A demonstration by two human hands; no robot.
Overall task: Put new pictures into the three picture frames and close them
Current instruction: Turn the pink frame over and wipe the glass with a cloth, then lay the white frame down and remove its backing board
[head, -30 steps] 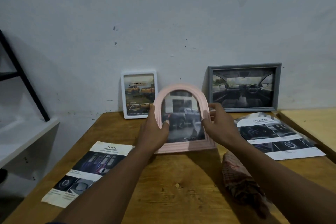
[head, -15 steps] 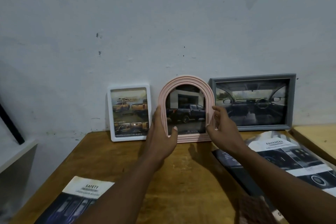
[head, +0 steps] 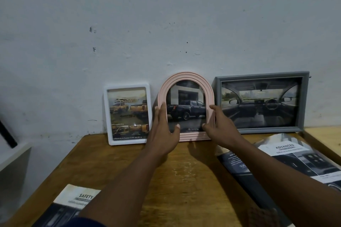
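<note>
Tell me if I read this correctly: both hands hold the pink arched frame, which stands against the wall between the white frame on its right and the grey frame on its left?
Not quite. In the head view the white frame stands to the left of the pink arched frame and the grey frame to its right. The rest holds: the left hand and right hand hold it against the wall.

two bare forearms, dark blue sleeve (head: 86, 222) edge

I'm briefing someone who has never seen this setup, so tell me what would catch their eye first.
First, the pink arched frame with a dark pickup photo, standing against the wall at the table's back edge, with the left hand and right hand on its sides. Next, its neighbours: a white frame to its left and a wide grey frame showing a car interior to its right. Brochures lie on the wooden table.
</note>
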